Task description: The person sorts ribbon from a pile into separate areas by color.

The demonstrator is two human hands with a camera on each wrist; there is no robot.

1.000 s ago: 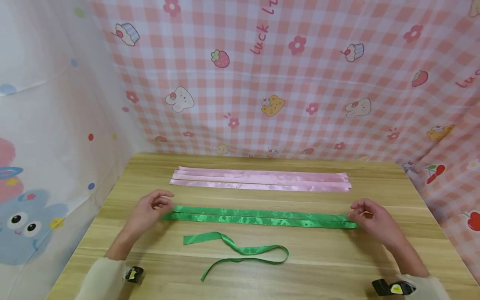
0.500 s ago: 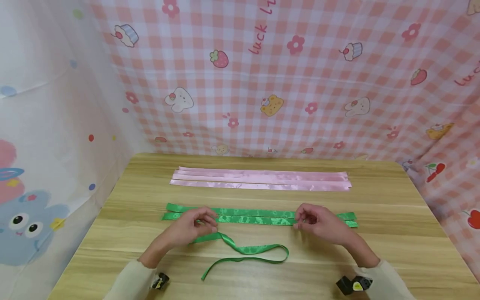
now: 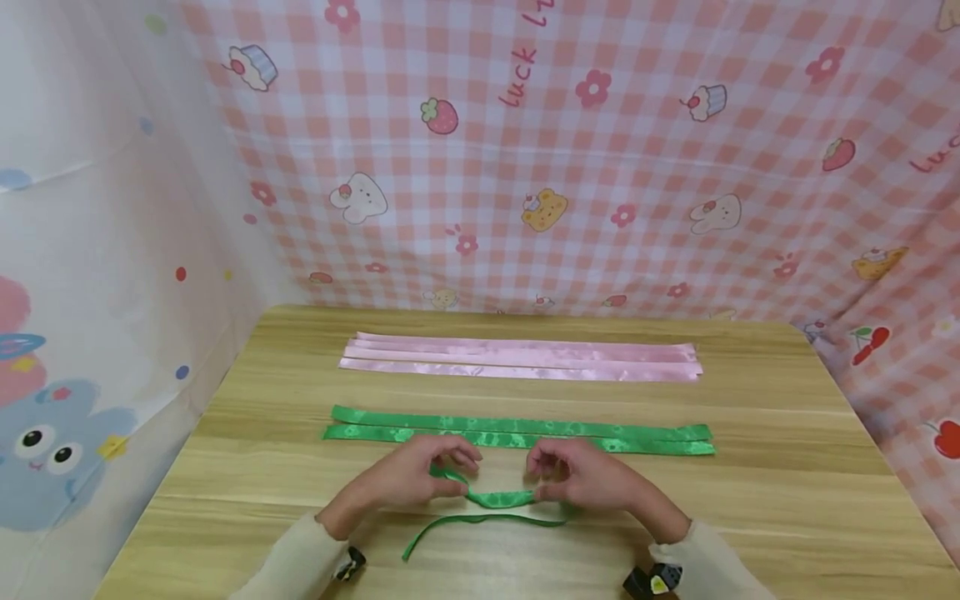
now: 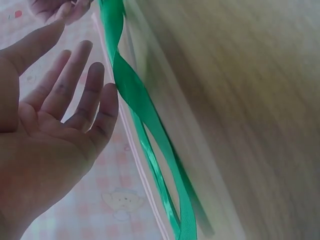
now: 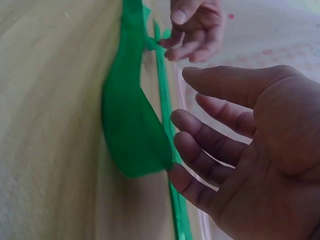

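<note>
A loose, twisted green satin ribbon (image 3: 501, 500) lies curved on the table, partly covered by both hands in the head view. My left hand (image 3: 416, 473) is over its left part, fingers loosely bent; in the left wrist view the little finger is right at the edge of the ribbon (image 4: 137, 95). Over the bend at the right is my right hand (image 3: 588, 475), its thumb and fingers apart. The right wrist view shows that hand's little fingertip at the ribbon (image 5: 127, 125). Just beyond, two straight green ribbons (image 3: 660, 433) lie side by side.
Several pink ribbons (image 3: 517, 358) are laid parallel farther back on the wooden table (image 3: 765, 392). A pink checked cloth (image 3: 480, 167) hangs behind the table, and a white printed cloth (image 3: 135, 225) hangs at the left.
Both hands have left the ends of the two straight green ribbons, moving inward and toward the near side to the loose ribbon. The straight ribbons' left ends now lie slightly apart.
</note>
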